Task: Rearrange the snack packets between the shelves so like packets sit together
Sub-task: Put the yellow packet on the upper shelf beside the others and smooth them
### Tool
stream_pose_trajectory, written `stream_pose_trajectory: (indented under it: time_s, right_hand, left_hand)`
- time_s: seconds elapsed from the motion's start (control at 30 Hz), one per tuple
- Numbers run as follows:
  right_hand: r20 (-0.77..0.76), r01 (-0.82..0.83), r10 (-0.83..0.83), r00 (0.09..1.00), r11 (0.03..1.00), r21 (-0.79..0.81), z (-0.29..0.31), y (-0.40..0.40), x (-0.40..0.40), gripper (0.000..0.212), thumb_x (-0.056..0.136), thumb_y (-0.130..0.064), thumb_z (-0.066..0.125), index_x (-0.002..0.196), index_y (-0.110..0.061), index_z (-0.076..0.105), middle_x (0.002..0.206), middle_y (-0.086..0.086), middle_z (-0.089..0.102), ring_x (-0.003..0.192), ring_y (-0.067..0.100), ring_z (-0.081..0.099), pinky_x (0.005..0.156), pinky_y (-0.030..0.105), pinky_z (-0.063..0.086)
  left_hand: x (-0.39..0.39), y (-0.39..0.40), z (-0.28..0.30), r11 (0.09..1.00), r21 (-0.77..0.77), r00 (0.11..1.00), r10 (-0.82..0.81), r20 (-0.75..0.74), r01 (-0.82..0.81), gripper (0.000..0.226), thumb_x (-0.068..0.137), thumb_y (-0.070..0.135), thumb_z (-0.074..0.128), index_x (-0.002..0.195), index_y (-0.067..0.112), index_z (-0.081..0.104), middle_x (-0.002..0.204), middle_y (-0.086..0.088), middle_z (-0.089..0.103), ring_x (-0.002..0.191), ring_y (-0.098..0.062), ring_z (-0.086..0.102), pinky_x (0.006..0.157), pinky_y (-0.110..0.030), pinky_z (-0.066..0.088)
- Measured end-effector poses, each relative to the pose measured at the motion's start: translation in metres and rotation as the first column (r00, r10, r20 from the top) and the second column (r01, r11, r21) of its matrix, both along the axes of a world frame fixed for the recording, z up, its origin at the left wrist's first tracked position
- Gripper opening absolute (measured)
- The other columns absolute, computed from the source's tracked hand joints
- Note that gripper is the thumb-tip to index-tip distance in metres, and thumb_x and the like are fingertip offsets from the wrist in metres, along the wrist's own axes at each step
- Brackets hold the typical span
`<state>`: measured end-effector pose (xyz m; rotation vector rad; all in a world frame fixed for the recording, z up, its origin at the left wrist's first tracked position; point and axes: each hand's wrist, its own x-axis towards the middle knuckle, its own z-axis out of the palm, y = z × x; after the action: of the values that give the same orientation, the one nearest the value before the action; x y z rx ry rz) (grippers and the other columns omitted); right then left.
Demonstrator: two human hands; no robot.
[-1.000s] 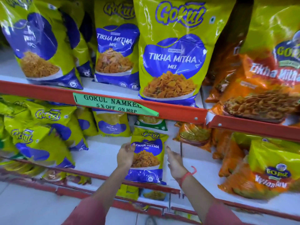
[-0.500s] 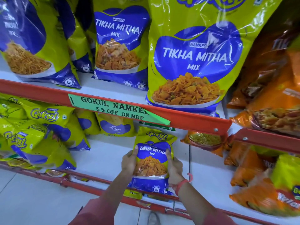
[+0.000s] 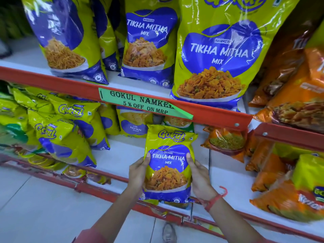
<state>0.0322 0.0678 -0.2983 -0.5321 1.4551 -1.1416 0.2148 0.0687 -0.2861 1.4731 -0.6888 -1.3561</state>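
Note:
A small yellow-and-blue Tikha Mitha Mix packet (image 3: 169,155) is held upright in front of the lower shelf (image 3: 122,155). My left hand (image 3: 137,174) grips its left edge and my right hand (image 3: 199,179) grips its right edge, thumbs on the front. On the upper shelf (image 3: 87,85) stand a large Tikha Mitha Mix bag (image 3: 222,55) and a medium one (image 3: 145,46), with a yellow-and-blue sev bag (image 3: 66,41) to their left.
Several small yellow Gokul packets (image 3: 66,130) are piled at the lower left. Orange packets (image 3: 287,181) fill the lower right and orange bags (image 3: 298,95) the upper right. A green price label (image 3: 142,103) hangs on the red shelf edge. Pale floor lies below.
My hands closed on the small Tikha Mitha packet, which was standing on the lower shelf, and lifted it toward me. The camera moved closer to the shelves.

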Motion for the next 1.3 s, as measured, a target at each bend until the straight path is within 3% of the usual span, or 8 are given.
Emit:
stream_pose_trajectory:
  time_s: [0.17, 0.33, 0.5, 0.67, 0.8, 0.93, 1.07, 1.3]
  right_hand:
    - [0.066, -0.098, 0.104, 0.992, 0.991, -0.096, 0.031, 0.024, -0.003, 0.020, 0.093, -0.025, 0.064, 0.100, -0.008, 0.073, 0.073, 0.000, 0.080, 0.062, 0.011, 0.076, 0.052, 0.024, 0.059]
    - [0.078, -0.197, 0.218, 0.973, 0.956, -0.216, 0.072, 0.046, -0.001, 0.031, 0.094, -0.025, 0.062, 0.117, -0.007, 0.071, 0.102, 0.009, 0.080, 0.081, 0.016, 0.076, 0.064, 0.023, 0.061]
    - [0.068, -0.274, 0.317, 0.946, 0.893, -0.358, 0.124, 0.052, 0.005, 0.030, 0.091, -0.021, 0.063, 0.117, -0.008, 0.071, 0.106, 0.007, 0.080, 0.084, 0.012, 0.076, 0.067, 0.021, 0.061]
    - [0.018, -0.281, 0.342, 0.940, 0.801, -0.528, 0.193, 0.041, 0.019, 0.044, 0.079, -0.028, 0.069, 0.117, -0.008, 0.072, 0.113, 0.009, 0.078, 0.106, 0.023, 0.072, 0.090, 0.034, 0.059]
    - [-0.012, -0.271, 0.343, 0.939, 0.720, -0.639, 0.241, 0.021, 0.036, 0.029, 0.085, -0.021, 0.067, 0.110, -0.009, 0.074, 0.108, 0.008, 0.079, 0.095, 0.017, 0.076, 0.074, 0.027, 0.062]
    - [-0.011, -0.225, 0.304, 0.953, 0.678, -0.700, 0.280, -0.005, 0.052, 0.036, 0.078, -0.026, 0.069, 0.109, -0.008, 0.074, 0.107, 0.011, 0.079, 0.103, 0.027, 0.073, 0.094, 0.044, 0.056]
    - [0.036, -0.188, 0.329, 0.944, 0.622, -0.760, 0.310, -0.038, 0.060, 0.014, 0.088, -0.013, 0.064, 0.099, -0.010, 0.074, 0.094, 0.001, 0.081, 0.079, 0.007, 0.076, 0.065, 0.019, 0.060]
    - [0.033, -0.123, 0.258, 0.965, 0.564, -0.817, 0.316, -0.086, 0.077, 0.016, 0.091, -0.005, 0.061, 0.100, -0.011, 0.074, 0.087, -0.003, 0.082, 0.076, 0.004, 0.076, 0.062, 0.014, 0.057]
  left_hand:
    - [0.014, 0.033, 0.030, 0.991, -0.131, 0.998, -0.015, -0.063, 0.006, 0.017, 0.090, 0.021, 0.061, 0.085, 0.011, 0.074, 0.068, 0.002, 0.077, 0.058, -0.008, 0.070, 0.055, -0.020, 0.058]
    - [0.027, 0.055, 0.066, 0.966, -0.259, 0.998, -0.038, -0.051, 0.024, 0.018, 0.091, 0.018, 0.059, 0.090, 0.007, 0.073, 0.060, 0.007, 0.074, 0.045, 0.000, 0.060, 0.041, -0.011, 0.045]
    - [0.050, 0.059, 0.103, 0.923, -0.384, 0.996, -0.062, -0.066, 0.032, 0.029, 0.082, 0.026, 0.064, 0.100, 0.006, 0.074, 0.098, -0.010, 0.077, 0.079, -0.012, 0.071, 0.073, -0.023, 0.060]
    - [0.069, 0.038, 0.158, 0.842, -0.538, 0.998, -0.060, -0.016, 0.042, 0.034, 0.075, 0.032, 0.067, 0.097, 0.007, 0.074, 0.092, -0.007, 0.078, 0.076, -0.010, 0.070, 0.067, -0.019, 0.059]
    - [0.085, 0.010, 0.204, 0.762, -0.646, 0.998, -0.055, -0.011, 0.035, 0.059, 0.055, 0.056, 0.080, 0.097, 0.015, 0.076, 0.106, -0.009, 0.076, 0.095, -0.020, 0.070, 0.086, -0.035, 0.058]
    - [0.095, -0.026, 0.246, 0.715, -0.699, 0.999, -0.015, -0.032, -0.011, 0.042, 0.066, 0.040, 0.070, 0.096, 0.010, 0.073, 0.110, -0.019, 0.072, 0.099, -0.027, 0.065, 0.097, -0.050, 0.049]
    - [0.102, -0.062, 0.280, 0.636, -0.771, 0.999, -0.050, 0.006, 0.036, 0.057, 0.054, 0.048, 0.077, 0.096, 0.009, 0.072, 0.084, -0.001, 0.079, 0.072, -0.008, 0.072, 0.063, -0.021, 0.058]
    - [0.106, -0.120, 0.287, 0.610, -0.792, 0.994, -0.098, -0.040, 0.029, 0.066, 0.044, 0.060, 0.086, 0.093, 0.016, 0.077, 0.100, -0.008, 0.077, 0.086, -0.015, 0.072, 0.078, -0.029, 0.061]
